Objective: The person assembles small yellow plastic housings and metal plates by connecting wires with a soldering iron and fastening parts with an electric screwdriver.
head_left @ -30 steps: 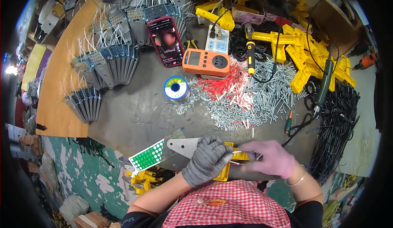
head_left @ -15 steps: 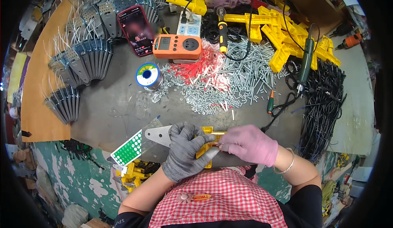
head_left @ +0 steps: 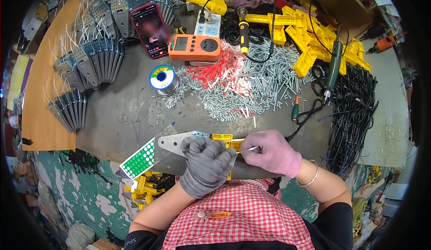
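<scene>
My left hand (head_left: 205, 165), in a grey glove, is closed around a yellow plastic housing (head_left: 223, 138) at the table's front edge. A flat grey metal bracket (head_left: 173, 143) with holes sticks out to the left of that hand. My right hand (head_left: 271, 155), in a pink glove, pinches a thin white wire (head_left: 248, 150) whose other end reaches the fingertips of my left hand. The joint between wire and housing is mostly hidden by the gloves.
Behind my hands lie heaped screws (head_left: 269, 77), red and white wires (head_left: 220, 72), a solder spool (head_left: 163, 79) and an orange meter (head_left: 194, 47). Yellow housings (head_left: 310, 39), a green-handled soldering iron (head_left: 334, 70) and black cables (head_left: 354, 115) are right; stacked brackets (head_left: 92, 63) left.
My right hand has shifted slightly to the right, and the white wire now shows stretched between my two hands. My left hand's fingers have curled in more, still at the housing.
</scene>
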The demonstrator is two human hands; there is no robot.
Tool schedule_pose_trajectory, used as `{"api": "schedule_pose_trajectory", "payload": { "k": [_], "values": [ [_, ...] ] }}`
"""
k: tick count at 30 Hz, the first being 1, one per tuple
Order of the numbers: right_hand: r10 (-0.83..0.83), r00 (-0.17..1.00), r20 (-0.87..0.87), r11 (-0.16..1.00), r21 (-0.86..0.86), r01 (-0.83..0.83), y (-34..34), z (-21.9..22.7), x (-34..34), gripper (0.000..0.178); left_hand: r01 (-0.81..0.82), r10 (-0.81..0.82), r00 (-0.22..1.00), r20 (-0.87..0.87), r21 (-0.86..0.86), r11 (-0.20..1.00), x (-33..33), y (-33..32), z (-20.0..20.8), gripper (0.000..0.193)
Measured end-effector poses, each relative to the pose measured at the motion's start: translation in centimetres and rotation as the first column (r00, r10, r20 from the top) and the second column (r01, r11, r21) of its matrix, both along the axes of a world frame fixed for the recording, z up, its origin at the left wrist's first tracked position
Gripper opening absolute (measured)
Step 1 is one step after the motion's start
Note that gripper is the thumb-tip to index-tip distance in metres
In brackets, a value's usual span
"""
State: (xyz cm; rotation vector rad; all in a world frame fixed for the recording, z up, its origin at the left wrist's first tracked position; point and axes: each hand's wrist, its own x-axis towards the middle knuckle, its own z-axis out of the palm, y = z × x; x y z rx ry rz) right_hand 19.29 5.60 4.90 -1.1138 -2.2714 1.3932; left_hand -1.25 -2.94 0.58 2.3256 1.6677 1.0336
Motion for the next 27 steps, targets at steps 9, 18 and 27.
{"api": "schedule_pose_trajectory", "payload": {
  "k": [9,18,27],
  "values": [
    [0.138,0.99,-0.011,0.972,0.193,-0.134,1.1,-0.4,1.8,0.012,0.019,-0.014,0.998,-0.067,0.068,0.998,0.0,0.6,-0.1,0.023],
    [0.131,0.989,-0.065,0.972,0.206,-0.115,1.5,-1.4,1.7,0.011,0.045,-0.043,0.998,-0.042,0.049,0.998,-0.1,1.2,0.1,0.02],
    [0.268,0.963,-0.005,0.838,0.495,-0.231,2.1,-2.4,1.5,0.012,0.087,-0.09,0.995,-0.045,-0.078,0.993,-0.4,1.8,0.1,0.016]
  ]
}}
